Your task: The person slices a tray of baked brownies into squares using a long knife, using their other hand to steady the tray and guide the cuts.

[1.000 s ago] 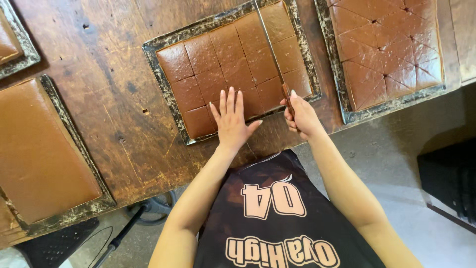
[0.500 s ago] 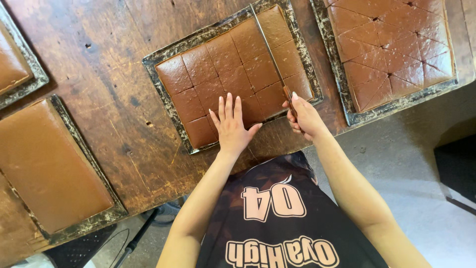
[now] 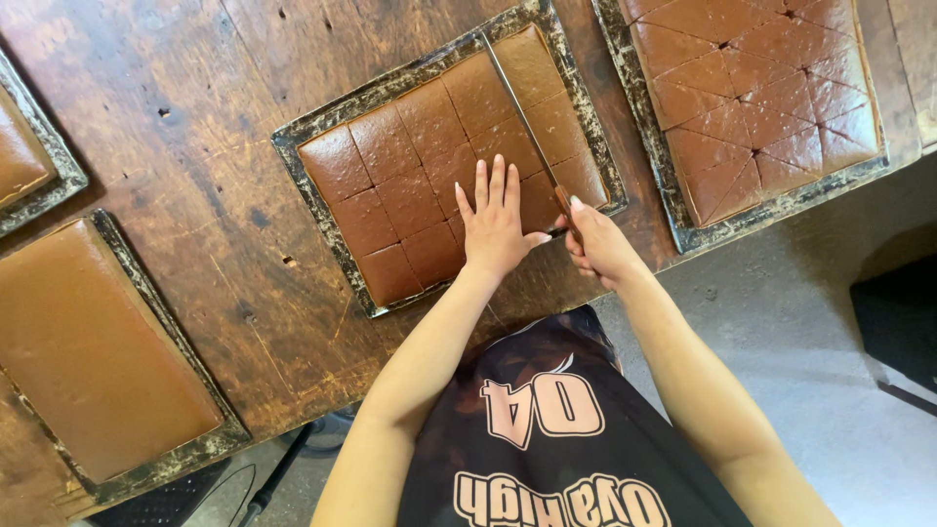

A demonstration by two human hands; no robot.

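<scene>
On slab (image 3: 429,176) — left hand (image 3: 495,226) flat, right hand (image 3: 597,244) gripping knife (image 3: 522,117).

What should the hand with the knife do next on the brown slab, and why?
Probably draw the knife on toward the near rim of the middle tray. The blade lies across the brown slab along an unfinished line, the right hand grips the handle, and the left hand lies flat on the slab beside it.

Four trays of brown slab counted on one wooden desk (image 3: 195,146), one cut into squares (image 3: 429,156), one cut into triangles (image 3: 761,98), one uncut (image 3: 93,361), one partly seen (image 3: 20,156), one long knife (image 3: 522,117), two hands, left (image 3: 495,229), right (image 3: 597,244).
</scene>
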